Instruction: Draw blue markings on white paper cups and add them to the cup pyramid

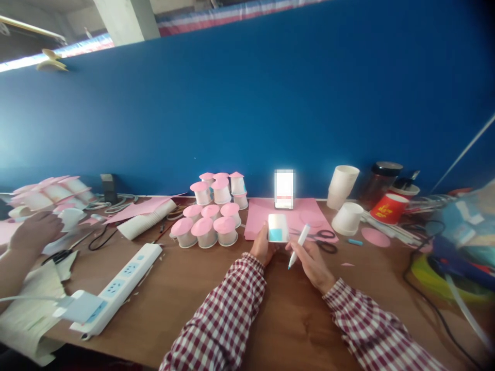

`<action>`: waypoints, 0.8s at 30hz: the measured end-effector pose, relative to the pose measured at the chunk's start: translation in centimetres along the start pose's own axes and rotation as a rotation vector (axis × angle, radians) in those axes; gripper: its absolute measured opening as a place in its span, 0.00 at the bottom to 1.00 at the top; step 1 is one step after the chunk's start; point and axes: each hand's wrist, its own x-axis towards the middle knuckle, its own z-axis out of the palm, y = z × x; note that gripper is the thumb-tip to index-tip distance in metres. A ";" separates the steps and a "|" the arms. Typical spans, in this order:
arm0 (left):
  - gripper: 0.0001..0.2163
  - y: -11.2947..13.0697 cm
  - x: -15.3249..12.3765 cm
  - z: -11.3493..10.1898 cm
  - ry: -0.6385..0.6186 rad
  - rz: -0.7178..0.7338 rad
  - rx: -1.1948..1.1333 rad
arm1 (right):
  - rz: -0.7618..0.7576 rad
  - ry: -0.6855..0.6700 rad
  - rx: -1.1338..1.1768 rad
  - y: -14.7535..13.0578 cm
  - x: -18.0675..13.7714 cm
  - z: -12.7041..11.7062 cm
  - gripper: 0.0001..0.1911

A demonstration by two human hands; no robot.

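Note:
My left hand (262, 248) is closed round a white paper cup (278, 228) with a light blue patch on its side, held over the brown table (193, 288). My right hand (312, 263) grips a white marker (298, 245) with its blue tip pointing down, just right of the cup. Under the cup's far side lies a pink paper sheet (263, 214) with black scissors (324, 239) on it. Both my sleeves are red and white checked.
Several pink-topped white cups (211, 216) stand left of centre. A power strip (116, 288) lies at front left. Another person's hand (36, 231) rests at far left. Stacked white cups (342, 186), a red cup (388, 208) and cables lie right. A phone (284, 189) leans on the blue wall.

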 end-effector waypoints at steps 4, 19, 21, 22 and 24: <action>0.24 0.0 0.0 -0.1 -0.001 0.004 0.001 | -0.015 -0.006 -0.014 -0.1 0.0 0.0 0.20; 0.24 -0.6 0.5 -0.7 -0.026 0.007 -0.004 | -0.021 0.000 -0.046 0.2 0.0 -0.1 0.19; 0.24 -0.7 0.6 -0.7 -0.004 0.012 0.004 | -0.008 0.000 -0.045 0.2 0.0 0.0 0.20; 0.24 -0.7 0.6 -0.8 0.003 0.016 0.004 | -0.006 0.004 -0.041 0.1 0.0 0.0 0.20; 0.23 -0.8 0.7 -0.9 0.000 0.022 -0.005 | -0.010 0.019 -0.037 -0.2 -0.1 0.1 0.21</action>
